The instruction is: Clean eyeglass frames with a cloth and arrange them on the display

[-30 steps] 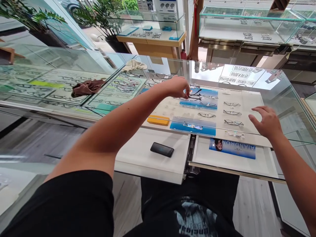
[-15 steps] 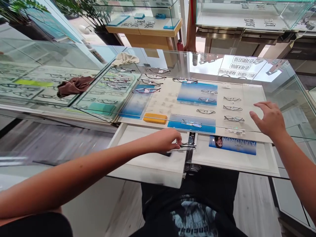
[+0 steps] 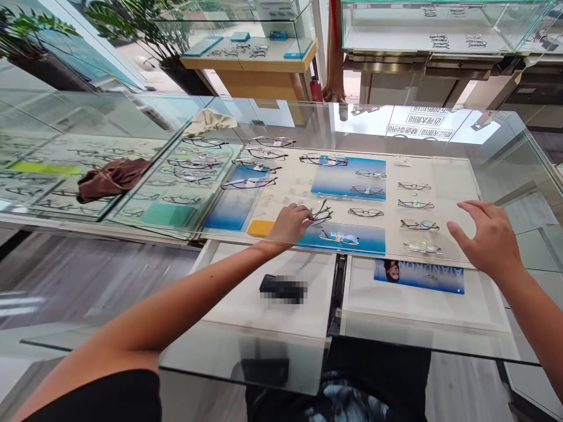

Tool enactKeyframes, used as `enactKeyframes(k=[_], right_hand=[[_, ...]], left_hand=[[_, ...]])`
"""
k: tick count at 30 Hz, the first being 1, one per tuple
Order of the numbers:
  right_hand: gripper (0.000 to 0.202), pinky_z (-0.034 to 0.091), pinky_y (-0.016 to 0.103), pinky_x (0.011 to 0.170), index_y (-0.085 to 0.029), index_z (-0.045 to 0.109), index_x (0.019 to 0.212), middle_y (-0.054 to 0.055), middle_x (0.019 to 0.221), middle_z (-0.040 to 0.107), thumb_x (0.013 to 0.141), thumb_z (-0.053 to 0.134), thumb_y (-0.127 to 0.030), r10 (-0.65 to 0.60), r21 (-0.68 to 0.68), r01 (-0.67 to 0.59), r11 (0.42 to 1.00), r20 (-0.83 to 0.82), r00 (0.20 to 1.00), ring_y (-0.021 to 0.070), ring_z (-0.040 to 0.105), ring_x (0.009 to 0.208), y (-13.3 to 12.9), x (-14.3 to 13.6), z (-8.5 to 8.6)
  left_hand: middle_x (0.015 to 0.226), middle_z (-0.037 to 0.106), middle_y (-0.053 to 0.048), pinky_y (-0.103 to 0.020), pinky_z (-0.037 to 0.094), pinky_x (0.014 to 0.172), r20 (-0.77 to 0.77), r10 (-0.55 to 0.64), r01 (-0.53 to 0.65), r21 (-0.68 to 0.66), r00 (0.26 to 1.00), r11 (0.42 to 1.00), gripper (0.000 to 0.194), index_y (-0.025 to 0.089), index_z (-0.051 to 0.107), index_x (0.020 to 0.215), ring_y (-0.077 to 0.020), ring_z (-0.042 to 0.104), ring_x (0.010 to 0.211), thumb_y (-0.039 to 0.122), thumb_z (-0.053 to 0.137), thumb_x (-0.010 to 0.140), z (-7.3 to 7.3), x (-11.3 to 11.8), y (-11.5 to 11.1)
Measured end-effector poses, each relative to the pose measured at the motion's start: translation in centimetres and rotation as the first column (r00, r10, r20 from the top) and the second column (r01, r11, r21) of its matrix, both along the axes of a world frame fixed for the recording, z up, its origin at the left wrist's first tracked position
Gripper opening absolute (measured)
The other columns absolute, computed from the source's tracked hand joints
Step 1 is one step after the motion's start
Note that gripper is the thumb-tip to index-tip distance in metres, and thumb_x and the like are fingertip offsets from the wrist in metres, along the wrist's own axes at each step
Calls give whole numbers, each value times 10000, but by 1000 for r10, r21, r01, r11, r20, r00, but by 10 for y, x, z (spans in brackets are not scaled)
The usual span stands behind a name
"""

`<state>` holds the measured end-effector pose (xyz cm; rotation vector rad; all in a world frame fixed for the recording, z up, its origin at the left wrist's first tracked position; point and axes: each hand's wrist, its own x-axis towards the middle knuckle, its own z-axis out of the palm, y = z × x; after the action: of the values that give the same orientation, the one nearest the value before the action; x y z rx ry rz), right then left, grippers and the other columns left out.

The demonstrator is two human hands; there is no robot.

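Pinched in the fingers of my left hand (image 3: 290, 224) is a pair of dark-framed eyeglasses (image 3: 322, 213), held over the glass counter near a blue card. My right hand (image 3: 488, 237) hovers at the right side of the glass with fingers apart and nothing in them. Just left of it, several eyeglasses (image 3: 419, 225) lie in a column inside the case. A pair with a red-brown frame (image 3: 249, 183) rests on the glass to the left, among several other frames. Silvery eyeglasses (image 3: 338, 237) lie on the lower blue card (image 3: 373, 239).
Two white drawers (image 3: 246, 316) stand pulled out at the front. The left one holds a dark object (image 3: 281, 289), partly blurred; the right one a blue printed card (image 3: 417, 276). Brown cloth (image 3: 112, 177), beige cloth (image 3: 210, 122) and an orange case (image 3: 260, 228) lie leftward.
My left hand has moved forward and up from above the left drawer to over the glass, carrying the eyeglasses. The dark object in the drawer is now uncovered. My right hand stays open.
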<state>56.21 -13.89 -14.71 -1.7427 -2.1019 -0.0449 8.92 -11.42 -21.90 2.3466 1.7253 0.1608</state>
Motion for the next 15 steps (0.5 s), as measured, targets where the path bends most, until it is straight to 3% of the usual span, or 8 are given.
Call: enactKeyframes(k=[8, 15], right_hand=[[540, 597, 599, 1012, -187, 714, 1303, 193, 1299, 757, 1009, 472, -570, 26, 94, -32, 995, 66, 998, 425, 700, 1163, -10, 6, -3], [477, 591, 608, 1029, -287, 689, 1370, 161, 1311, 755, 1017, 503, -546, 18, 89, -26, 996, 93, 995, 404, 721, 1153, -18, 7, 5]], left_hand=[[1213, 787, -184, -509, 425, 917, -122, -85, 87, 10, 989, 996, 309, 181, 802, 1005, -340, 616, 1111, 206, 494, 1026, -25, 10, 57], [1120, 784, -201, -507, 405, 899, -139, -158, 156, -24, 978, 987, 288, 172, 799, 928, -358, 610, 1101, 179, 519, 997, -35, 23, 73]])
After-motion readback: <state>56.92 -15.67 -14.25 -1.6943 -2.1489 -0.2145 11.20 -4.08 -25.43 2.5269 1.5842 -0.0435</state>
